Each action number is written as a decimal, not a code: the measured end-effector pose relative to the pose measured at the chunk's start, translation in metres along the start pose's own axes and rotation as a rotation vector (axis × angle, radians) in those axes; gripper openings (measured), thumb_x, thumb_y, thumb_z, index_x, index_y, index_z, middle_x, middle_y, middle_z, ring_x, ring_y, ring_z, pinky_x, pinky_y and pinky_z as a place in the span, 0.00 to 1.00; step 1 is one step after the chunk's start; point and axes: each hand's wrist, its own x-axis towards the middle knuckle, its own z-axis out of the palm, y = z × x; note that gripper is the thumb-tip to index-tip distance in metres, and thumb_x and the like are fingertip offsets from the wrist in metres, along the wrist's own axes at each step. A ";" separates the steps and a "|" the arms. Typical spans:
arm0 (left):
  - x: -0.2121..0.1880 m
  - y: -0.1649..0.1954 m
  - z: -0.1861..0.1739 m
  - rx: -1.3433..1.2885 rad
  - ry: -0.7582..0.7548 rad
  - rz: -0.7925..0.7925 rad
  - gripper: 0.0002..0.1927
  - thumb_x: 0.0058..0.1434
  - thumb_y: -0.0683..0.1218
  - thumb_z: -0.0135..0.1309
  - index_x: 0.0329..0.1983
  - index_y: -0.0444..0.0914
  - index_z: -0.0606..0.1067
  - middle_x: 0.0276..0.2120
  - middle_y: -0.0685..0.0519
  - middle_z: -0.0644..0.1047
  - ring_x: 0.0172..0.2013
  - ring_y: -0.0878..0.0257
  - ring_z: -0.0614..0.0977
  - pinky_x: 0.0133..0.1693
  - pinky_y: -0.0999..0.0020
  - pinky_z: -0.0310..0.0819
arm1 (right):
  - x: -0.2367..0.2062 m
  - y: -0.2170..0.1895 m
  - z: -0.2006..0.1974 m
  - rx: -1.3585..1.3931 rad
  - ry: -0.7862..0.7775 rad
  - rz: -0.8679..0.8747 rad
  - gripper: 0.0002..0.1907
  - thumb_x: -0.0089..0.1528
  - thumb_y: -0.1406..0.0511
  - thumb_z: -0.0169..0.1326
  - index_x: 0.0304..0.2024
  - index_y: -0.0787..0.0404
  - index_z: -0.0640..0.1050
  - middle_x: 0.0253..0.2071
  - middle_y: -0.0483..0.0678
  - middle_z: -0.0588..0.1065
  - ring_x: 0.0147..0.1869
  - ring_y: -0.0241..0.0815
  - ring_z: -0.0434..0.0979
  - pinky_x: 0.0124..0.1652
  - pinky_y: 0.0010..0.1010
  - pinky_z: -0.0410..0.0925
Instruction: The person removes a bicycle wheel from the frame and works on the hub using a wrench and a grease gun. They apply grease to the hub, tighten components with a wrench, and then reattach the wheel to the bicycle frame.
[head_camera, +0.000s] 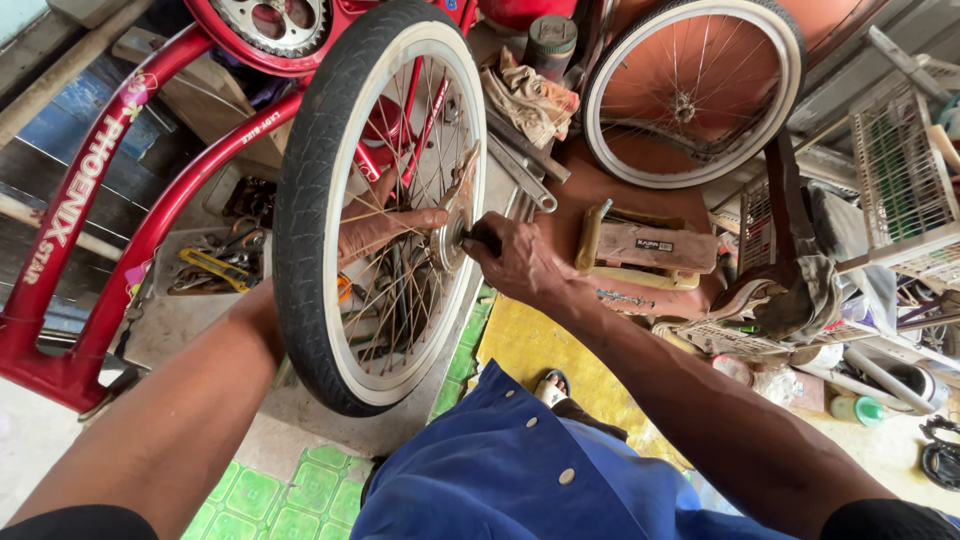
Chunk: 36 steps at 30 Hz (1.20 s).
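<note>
L hand (385, 222) behind spokes at hub (447, 240); R hand (515, 262) gripping axle end.

Red bicycle frame (110, 190); black tyre (320, 150), white sidewall; blue shirt (500, 470); green floor tiles (270, 495).

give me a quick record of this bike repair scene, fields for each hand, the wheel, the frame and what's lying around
left hand: reaches through the spokes from the far side, at the hub
right hand: closed on a dark tool at the hub
wheel: black tyre, white rim, upright in a red bicycle frame
second wheel: lying behind, white rim
nearby: wrenches, rag, tool tray
</note>
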 end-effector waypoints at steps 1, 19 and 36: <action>-0.001 0.000 0.000 -0.041 -0.018 -0.004 0.73 0.35 0.71 0.67 0.79 0.43 0.45 0.74 0.39 0.54 0.75 0.50 0.53 0.71 0.53 0.46 | 0.000 0.002 0.000 -0.014 -0.001 -0.034 0.14 0.69 0.60 0.48 0.42 0.65 0.77 0.29 0.51 0.78 0.17 0.37 0.72 0.15 0.32 0.70; -0.016 -0.004 -0.003 -0.071 -0.001 0.131 0.64 0.44 0.70 0.65 0.77 0.38 0.52 0.75 0.42 0.58 0.77 0.57 0.53 0.71 0.58 0.49 | 0.004 0.026 0.022 0.104 0.070 -0.063 0.18 0.73 0.56 0.41 0.39 0.61 0.75 0.19 0.44 0.69 0.18 0.34 0.64 0.19 0.33 0.63; -0.001 0.002 0.002 0.032 0.034 -0.056 0.71 0.38 0.68 0.69 0.81 0.45 0.46 0.76 0.40 0.52 0.75 0.50 0.53 0.70 0.54 0.46 | 0.004 0.024 0.036 0.032 0.256 -0.030 0.18 0.71 0.55 0.45 0.36 0.61 0.75 0.22 0.45 0.73 0.16 0.36 0.63 0.14 0.32 0.61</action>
